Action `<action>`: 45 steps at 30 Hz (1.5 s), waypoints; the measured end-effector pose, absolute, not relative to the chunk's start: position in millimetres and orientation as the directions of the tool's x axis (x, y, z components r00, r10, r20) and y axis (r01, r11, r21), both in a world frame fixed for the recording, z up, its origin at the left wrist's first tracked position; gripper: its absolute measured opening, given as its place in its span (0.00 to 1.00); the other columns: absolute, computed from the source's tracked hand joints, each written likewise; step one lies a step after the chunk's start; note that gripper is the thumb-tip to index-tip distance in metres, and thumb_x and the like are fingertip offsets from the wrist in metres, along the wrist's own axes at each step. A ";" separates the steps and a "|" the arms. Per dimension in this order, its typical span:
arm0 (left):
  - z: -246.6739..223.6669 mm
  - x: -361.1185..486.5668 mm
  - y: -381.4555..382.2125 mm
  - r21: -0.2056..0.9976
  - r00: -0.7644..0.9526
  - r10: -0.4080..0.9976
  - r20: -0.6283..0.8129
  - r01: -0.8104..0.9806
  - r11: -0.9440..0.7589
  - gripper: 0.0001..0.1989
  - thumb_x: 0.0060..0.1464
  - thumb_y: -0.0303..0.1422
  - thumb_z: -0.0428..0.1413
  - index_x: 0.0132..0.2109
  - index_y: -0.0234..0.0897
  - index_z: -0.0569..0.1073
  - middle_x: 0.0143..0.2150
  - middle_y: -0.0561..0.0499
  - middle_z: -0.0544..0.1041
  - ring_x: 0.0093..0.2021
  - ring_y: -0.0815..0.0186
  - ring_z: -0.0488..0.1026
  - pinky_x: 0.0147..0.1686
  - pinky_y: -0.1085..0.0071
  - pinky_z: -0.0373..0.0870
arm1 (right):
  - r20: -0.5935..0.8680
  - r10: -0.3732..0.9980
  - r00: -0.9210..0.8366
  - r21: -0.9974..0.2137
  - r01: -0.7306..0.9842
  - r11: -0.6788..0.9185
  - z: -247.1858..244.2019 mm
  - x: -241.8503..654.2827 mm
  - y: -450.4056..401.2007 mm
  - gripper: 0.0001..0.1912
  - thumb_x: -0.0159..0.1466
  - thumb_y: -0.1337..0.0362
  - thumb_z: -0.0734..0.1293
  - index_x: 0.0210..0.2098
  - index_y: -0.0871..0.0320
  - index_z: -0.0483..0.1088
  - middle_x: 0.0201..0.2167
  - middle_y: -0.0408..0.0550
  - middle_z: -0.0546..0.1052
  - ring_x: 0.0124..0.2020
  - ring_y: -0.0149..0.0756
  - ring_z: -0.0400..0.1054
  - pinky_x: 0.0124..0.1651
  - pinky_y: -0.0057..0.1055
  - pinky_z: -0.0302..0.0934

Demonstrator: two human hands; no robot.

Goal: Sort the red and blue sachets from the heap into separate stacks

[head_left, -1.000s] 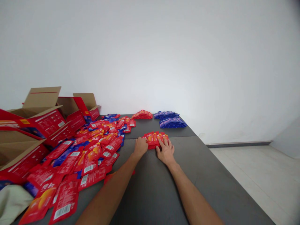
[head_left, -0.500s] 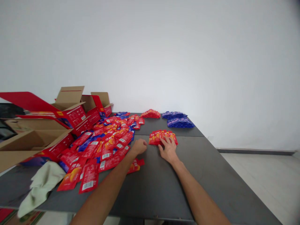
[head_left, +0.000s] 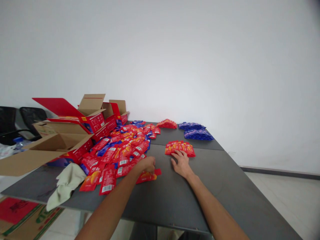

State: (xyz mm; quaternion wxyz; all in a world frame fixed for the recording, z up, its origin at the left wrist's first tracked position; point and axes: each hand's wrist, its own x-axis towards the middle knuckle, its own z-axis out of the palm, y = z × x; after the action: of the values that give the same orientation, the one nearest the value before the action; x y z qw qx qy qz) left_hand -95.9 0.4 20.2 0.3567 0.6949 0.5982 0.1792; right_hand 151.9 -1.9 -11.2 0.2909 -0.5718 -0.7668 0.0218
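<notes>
My left hand (head_left: 148,164) is closed, its fingers bent down at a red packet (head_left: 146,177) that lies flat on the grey table; whether it grips the packet is hidden. My right hand (head_left: 182,163) has its fingers spread, their tips touching the near edge of a fanned row of red packets (head_left: 180,146). Left of my left hand spreads a loose heap of red and blue packets (head_left: 125,148).
Open red cardboard boxes (head_left: 82,146) stand at the left, with a pale green cloth (head_left: 68,183) in front. Farther back on the table (head_left: 212,173) sit a red packet row (head_left: 166,124) and blue packet rows (head_left: 198,134). Chairs (head_left: 31,120) are at far left.
My left hand has come down toward me, from beside the heap to the single red packet. My right hand has drawn slightly back on the fanned row. The view has turned left.
</notes>
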 end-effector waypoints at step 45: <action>-10.7 -34.3 107.7 0.712 -0.138 0.982 0.131 0.702 0.003 0.11 0.56 0.25 0.53 0.44 0.33 0.77 0.43 0.43 0.81 0.44 0.64 0.76 0.42 0.74 0.67 | 0.378 0.924 -0.051 -0.815 0.455 0.359 0.2 149.0 1.3 0.17 0.69 0.56 0.57 0.43 0.57 0.73 0.32 0.47 0.79 0.34 0.37 0.73 0.41 0.29 0.63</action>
State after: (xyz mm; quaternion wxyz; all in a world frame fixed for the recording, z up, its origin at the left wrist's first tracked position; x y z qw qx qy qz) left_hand -34.3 107.7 -10.7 0.2097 0.6223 0.6766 0.3332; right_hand 149.0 1.3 0.2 0.4662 -0.5073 -0.6797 0.2516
